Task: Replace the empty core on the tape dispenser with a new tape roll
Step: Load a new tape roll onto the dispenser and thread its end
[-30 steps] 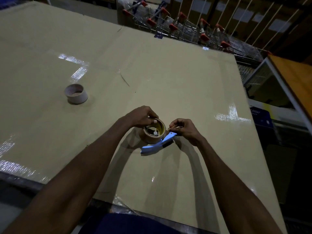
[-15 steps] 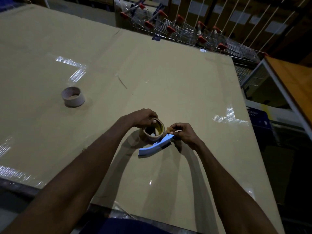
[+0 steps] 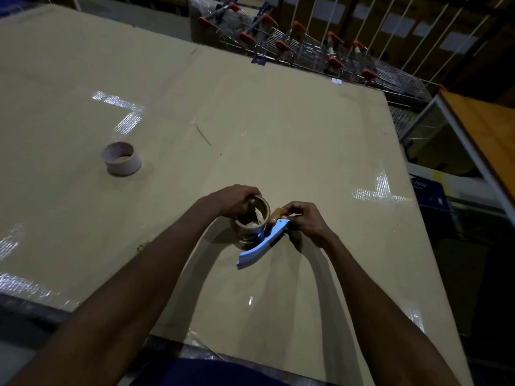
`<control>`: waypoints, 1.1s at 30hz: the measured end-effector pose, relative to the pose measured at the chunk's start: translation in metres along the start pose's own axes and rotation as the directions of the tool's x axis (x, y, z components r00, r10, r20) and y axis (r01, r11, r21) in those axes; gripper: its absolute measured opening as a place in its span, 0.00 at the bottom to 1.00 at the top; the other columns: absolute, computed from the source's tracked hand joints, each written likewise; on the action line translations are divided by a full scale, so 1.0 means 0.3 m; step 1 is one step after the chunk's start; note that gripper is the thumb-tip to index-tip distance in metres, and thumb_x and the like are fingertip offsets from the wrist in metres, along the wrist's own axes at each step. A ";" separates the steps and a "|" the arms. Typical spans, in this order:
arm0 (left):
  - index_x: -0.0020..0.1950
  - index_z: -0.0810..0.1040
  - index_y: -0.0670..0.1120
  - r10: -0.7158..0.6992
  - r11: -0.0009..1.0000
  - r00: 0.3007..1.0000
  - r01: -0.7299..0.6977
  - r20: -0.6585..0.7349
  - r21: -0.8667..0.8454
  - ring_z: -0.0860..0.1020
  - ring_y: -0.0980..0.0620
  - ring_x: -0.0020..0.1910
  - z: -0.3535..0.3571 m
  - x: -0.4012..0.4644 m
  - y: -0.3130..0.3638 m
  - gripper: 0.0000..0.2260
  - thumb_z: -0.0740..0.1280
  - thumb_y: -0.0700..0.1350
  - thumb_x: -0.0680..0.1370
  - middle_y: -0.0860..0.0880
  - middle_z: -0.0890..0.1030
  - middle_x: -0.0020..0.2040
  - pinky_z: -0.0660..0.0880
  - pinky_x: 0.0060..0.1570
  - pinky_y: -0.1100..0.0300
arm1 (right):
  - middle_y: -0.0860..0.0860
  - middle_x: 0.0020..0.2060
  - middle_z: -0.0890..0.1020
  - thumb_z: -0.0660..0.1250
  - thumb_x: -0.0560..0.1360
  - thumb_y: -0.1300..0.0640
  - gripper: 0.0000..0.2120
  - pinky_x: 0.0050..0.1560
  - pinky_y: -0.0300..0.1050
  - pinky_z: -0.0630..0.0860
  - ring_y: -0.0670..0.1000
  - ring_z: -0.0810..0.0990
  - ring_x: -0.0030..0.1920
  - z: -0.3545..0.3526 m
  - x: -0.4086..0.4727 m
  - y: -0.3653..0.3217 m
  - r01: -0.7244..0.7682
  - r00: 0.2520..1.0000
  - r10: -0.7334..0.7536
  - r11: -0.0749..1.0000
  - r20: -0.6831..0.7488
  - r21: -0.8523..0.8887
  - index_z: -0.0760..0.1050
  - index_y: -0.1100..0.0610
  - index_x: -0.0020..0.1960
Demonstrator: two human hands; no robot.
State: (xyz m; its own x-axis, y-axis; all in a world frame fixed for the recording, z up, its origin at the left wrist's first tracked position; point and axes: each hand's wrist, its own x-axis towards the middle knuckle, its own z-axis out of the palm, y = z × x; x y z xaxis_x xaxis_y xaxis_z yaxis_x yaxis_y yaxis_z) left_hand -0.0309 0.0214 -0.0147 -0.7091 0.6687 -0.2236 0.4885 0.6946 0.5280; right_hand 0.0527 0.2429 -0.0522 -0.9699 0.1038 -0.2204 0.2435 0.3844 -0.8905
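A brown tape roll (image 3: 252, 218) sits on a blue-handled tape dispenser (image 3: 260, 245) lying on the cardboard-covered table (image 3: 278, 129). My left hand (image 3: 232, 200) grips the roll's far rim. My right hand (image 3: 305, 221) pinches the loose brown tape end by the dispenser's front. An empty cardboard core (image 3: 121, 158) stands alone on the table to the left, well away from both hands.
A row of shopping carts (image 3: 306, 48) with red handles lines the table's far edge. To the right stand an orange-topped table (image 3: 485, 129) and a blue crate (image 3: 429, 192). The table's near edge runs just in front of my body.
The roll now tilts up more in my left hand, and my right hand has shifted slightly along the tape end. The empty core has not moved.
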 end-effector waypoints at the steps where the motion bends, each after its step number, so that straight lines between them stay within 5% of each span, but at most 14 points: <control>1: 0.63 0.74 0.44 -0.010 1.000 1.000 0.010 0.019 -0.008 0.76 0.42 0.57 0.004 -0.002 0.006 0.13 0.59 0.38 0.79 0.43 0.79 0.60 0.73 0.53 0.51 | 0.55 0.41 0.83 0.69 0.72 0.72 0.05 0.46 0.54 0.82 0.53 0.82 0.41 -0.001 0.003 0.000 -0.002 1.000 0.002 1.000 -0.001 -0.001 0.80 0.66 0.47; 7: 0.63 0.73 0.42 -0.002 1.000 0.998 0.002 0.068 0.006 0.75 0.42 0.57 0.006 -0.006 0.018 0.14 0.61 0.35 0.77 0.42 0.77 0.59 0.72 0.50 0.53 | 0.55 0.41 0.82 0.67 0.72 0.73 0.09 0.43 0.52 0.82 0.53 0.82 0.40 0.002 0.021 -0.007 -0.005 1.000 0.005 1.000 0.012 -0.015 0.80 0.60 0.43; 10: 0.57 0.74 0.42 0.009 1.000 1.000 -0.009 0.016 -0.008 0.76 0.43 0.54 0.026 -0.013 0.011 0.09 0.60 0.45 0.82 0.42 0.78 0.56 0.69 0.48 0.55 | 0.60 0.44 0.82 0.67 0.72 0.74 0.07 0.45 0.56 0.82 0.55 0.82 0.42 0.005 0.027 -0.002 -0.002 1.000 0.003 0.999 0.019 -0.054 0.80 0.65 0.45; 17: 0.54 0.75 0.46 -0.046 0.996 0.998 0.049 0.035 -0.072 0.77 0.47 0.49 0.031 -0.019 0.004 0.21 0.56 0.63 0.80 0.47 0.79 0.51 0.73 0.48 0.52 | 0.60 0.43 0.84 0.69 0.70 0.73 0.07 0.44 0.58 0.83 0.55 0.83 0.40 0.011 0.035 0.008 0.005 0.999 -0.001 0.994 0.035 -0.109 0.81 0.63 0.42; 22: 0.55 0.79 0.45 -0.031 0.990 1.000 0.030 -0.004 -0.137 0.78 0.47 0.51 0.034 -0.023 0.016 0.20 0.58 0.59 0.81 0.46 0.81 0.54 0.74 0.51 0.52 | 0.55 0.40 0.83 0.69 0.69 0.73 0.07 0.43 0.55 0.82 0.53 0.82 0.41 0.015 0.030 0.002 0.016 0.998 -0.007 0.991 0.065 -0.136 0.81 0.63 0.42; 27: 0.48 0.82 0.53 -0.076 0.943 0.994 0.046 -0.079 -0.328 0.81 0.52 0.47 0.062 -0.040 -0.025 0.24 0.61 0.71 0.70 0.53 0.84 0.47 0.78 0.53 0.46 | 0.57 0.39 0.82 0.70 0.71 0.71 0.05 0.41 0.46 0.81 0.52 0.80 0.40 -0.010 0.019 -0.033 -0.027 0.988 0.038 0.997 0.148 -0.076 0.81 0.65 0.45; 33: 0.43 0.82 0.56 -0.130 0.899 0.990 0.090 -0.064 -0.428 0.83 0.53 0.46 0.092 -0.037 -0.056 0.23 0.62 0.73 0.69 0.54 0.85 0.44 0.78 0.54 0.44 | 0.61 0.47 0.83 0.64 0.75 0.73 0.09 0.43 0.40 0.81 0.54 0.83 0.46 -0.056 0.008 -0.050 -0.188 0.954 0.168 0.980 0.248 0.058 0.79 0.67 0.52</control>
State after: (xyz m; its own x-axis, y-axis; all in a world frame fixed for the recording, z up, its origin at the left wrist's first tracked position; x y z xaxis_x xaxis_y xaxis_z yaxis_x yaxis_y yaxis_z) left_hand -0.0171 0.0097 -0.0438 -0.7975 0.5547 -0.2373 0.1578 0.5714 0.8053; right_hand 0.0467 0.2528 -0.0325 -0.8861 -0.0641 -0.4590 0.4208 0.3036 -0.8548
